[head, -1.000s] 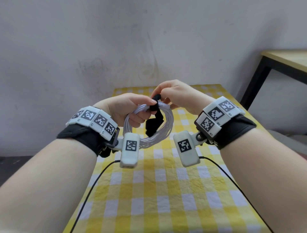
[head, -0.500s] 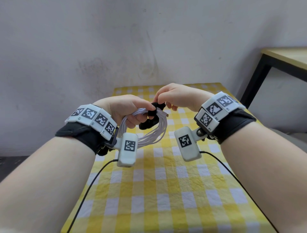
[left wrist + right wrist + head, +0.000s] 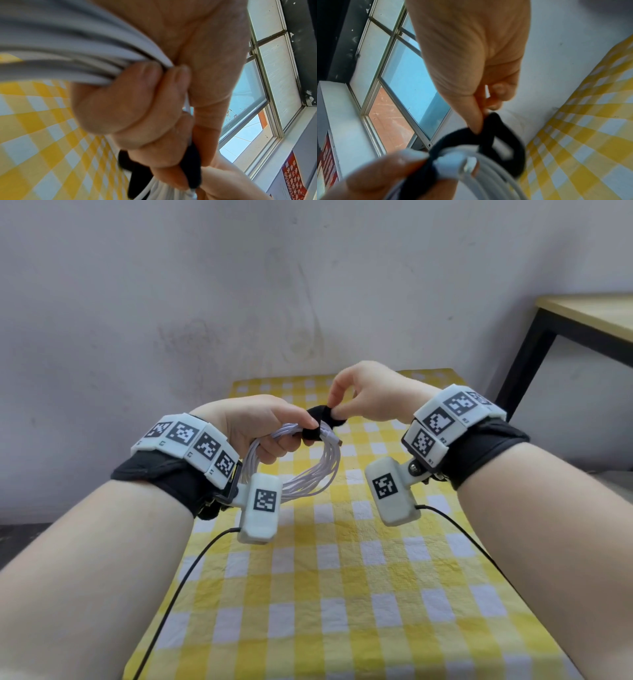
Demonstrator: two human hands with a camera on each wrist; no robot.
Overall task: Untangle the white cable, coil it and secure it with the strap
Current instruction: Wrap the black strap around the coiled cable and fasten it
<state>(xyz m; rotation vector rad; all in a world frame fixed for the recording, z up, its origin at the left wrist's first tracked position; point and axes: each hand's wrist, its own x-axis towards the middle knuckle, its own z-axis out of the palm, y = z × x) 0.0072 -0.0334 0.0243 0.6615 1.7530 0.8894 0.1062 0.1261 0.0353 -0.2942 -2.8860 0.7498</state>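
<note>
The white cable (image 3: 322,470) is wound into a coil of several loops, held in the air above the table. My left hand (image 3: 274,433) grips the top of the coil, fingers curled round the strands (image 3: 85,56), thumb pressing where the black strap (image 3: 322,422) wraps the bundle. My right hand (image 3: 356,398) pinches the strap's free end between thumb and forefinger just right of the coil. In the right wrist view the strap (image 3: 488,142) forms a loop round the cable (image 3: 488,175), beside a metal plug (image 3: 469,166).
A table with a yellow and white checked cloth (image 3: 342,594) lies under the hands. A white wall stands behind it. Another table with black legs (image 3: 534,344) is at the right. Thin black sensor wires (image 3: 191,570) hang from both wrists.
The strap, which hung down inside the coil, has been drawn up and over the bundle. My right hand has lifted slightly with its end; the coil has tilted flatter.
</note>
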